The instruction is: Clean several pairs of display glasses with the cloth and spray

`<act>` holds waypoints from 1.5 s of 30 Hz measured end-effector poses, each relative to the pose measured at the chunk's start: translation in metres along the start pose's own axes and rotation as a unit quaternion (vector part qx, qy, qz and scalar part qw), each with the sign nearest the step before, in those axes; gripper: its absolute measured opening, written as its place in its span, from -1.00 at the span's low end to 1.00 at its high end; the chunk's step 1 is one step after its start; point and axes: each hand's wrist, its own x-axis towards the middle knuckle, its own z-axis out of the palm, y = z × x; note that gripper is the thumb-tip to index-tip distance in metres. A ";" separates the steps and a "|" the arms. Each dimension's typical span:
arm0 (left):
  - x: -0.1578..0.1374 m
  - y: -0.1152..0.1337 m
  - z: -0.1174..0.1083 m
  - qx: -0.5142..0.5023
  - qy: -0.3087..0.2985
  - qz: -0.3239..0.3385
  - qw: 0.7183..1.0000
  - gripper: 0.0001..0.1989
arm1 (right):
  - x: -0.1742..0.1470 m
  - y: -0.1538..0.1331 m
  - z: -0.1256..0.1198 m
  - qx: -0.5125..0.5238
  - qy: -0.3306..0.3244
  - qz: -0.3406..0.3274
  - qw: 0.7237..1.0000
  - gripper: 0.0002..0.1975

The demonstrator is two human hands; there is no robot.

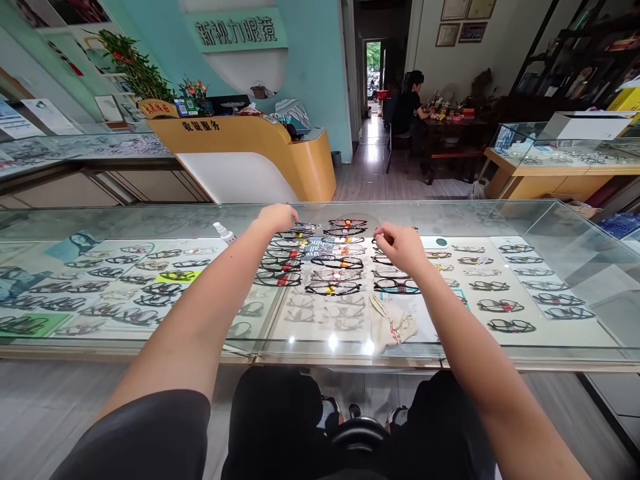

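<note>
Eyeglasses lie in columns on the glass counter (330, 337) in front of me. My left hand (277, 218) is at the far end of the left column, fingers bent down beside the eyeglasses (303, 230); its fingertips are mostly hidden. Over the far part of the right column, my right hand (399, 245) is closed with thumb and fingers together, and dark frame parts show around it. Whatever either hand grips cannot be made out. Between them runs a middle column of eyeglasses (337, 262), some with red or yellow tags. Nearer me, eyeglasses with dark frames (397, 287) end the right column.
A white spray bottle (225, 233) stands behind my left forearm. A cream drawstring pouch (393, 323) lies near the front edge. More eyeglasses (500, 305) are displayed under the glass on both sides. Beyond stand a yellow cashier desk (310, 163) and a seated person (413, 107).
</note>
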 end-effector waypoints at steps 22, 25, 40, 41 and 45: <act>0.000 -0.007 -0.013 -0.329 0.121 -0.032 0.936 -0.55 | 0.001 -0.001 0.001 -0.047 -0.045 0.007 0.998 -0.84; -0.018 0.014 -0.021 -0.449 0.157 0.003 0.880 -0.36 | 0.002 0.000 0.002 -0.044 -0.043 0.008 0.998 -0.84; -0.150 0.143 0.014 -0.865 0.009 0.127 0.486 -0.52 | -0.005 -0.009 0.018 0.214 -0.022 0.020 0.976 -0.88; -0.148 0.144 0.017 -0.861 0.012 0.127 0.493 -0.52 | -0.006 -0.013 0.020 0.250 -0.026 0.019 0.968 -0.86; -0.142 0.148 0.029 -0.836 0.027 0.136 0.531 -0.53 | -0.011 -0.025 0.024 0.317 -0.025 0.016 0.948 -0.76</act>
